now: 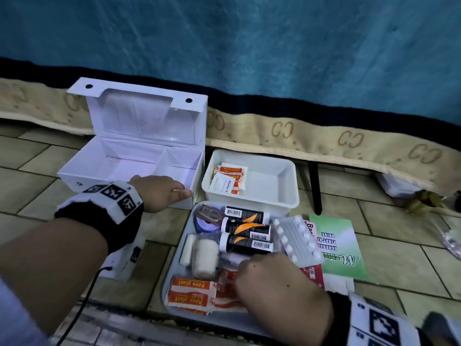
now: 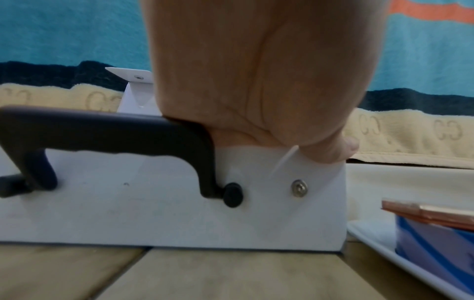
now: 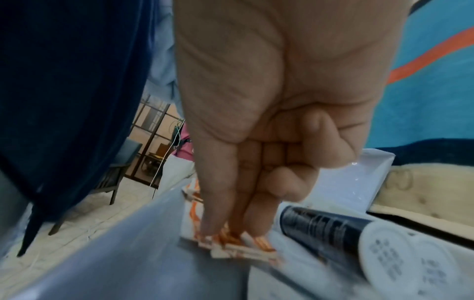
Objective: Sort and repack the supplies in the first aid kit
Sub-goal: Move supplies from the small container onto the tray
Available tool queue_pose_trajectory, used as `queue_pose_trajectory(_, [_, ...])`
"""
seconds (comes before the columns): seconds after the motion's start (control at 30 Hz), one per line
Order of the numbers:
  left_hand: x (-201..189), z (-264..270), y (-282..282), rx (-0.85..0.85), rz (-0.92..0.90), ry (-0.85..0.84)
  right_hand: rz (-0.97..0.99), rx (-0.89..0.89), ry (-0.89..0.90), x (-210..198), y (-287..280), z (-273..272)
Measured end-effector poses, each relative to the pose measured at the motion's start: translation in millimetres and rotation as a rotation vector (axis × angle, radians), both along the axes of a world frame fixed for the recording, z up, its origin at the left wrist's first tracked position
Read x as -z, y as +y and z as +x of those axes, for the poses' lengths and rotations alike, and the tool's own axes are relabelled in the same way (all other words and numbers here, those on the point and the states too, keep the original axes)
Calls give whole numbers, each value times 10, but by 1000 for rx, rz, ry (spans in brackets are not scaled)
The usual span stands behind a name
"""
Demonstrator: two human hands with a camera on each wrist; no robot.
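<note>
**Hands at the kit box and the tray of supplies**

Left hand (image 1: 159,193) grips the front right corner of the white first aid box (image 1: 129,168), thumb on the front wall and fingers curled over its rim; the left wrist view shows the thumb (image 2: 330,150) pressed at the top edge above a metal snap, beside the black carry handle (image 2: 107,130). Right hand (image 1: 277,288) reaches down into the flat tray (image 1: 174,278), and in the right wrist view its thumb and forefinger pinch a bunch of orange-and-white plaster strips (image 3: 238,243) while the other fingers are curled in.

The box stands open on the tiled floor (image 1: 37,176), lid upright, its two compartments bare. Just to its right sits a white tub (image 1: 274,196) holding plaster packets and an alcohol pad (image 1: 224,187). The tray, nearer the person, carries three black tubes (image 1: 245,231), a gauze roll (image 1: 205,255), "Keep plast" packets (image 1: 190,293) and a blister pack of white tablets (image 1: 296,240) leaning on its right edge. A green leaflet (image 1: 339,245) lies beside the tray.
</note>
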State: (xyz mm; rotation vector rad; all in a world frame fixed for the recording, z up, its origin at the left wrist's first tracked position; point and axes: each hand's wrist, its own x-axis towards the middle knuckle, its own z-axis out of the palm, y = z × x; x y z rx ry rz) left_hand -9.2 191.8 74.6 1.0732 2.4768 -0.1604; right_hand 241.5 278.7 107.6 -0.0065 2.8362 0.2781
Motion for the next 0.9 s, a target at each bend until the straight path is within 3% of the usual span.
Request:
queue_pose_trajectory(0.1, [-8, 0, 7, -1, -10, -3, -56, 42, -163, -267, 27, -137])
queue_pose_trajectory(0.27, [-23, 10, 1, -10, -7, -18, -61, 167, 256, -441, 458, -742])
queue_pose_trajectory(0.53, [-53, 22, 5, -10, -10, -23, -94, 190, -122, -21, 910, -1605])
queue_pose_trajectory(0.9, [-48, 16, 12, -9, -22, -17, -160, 227, 80, 108, 921, -1605])
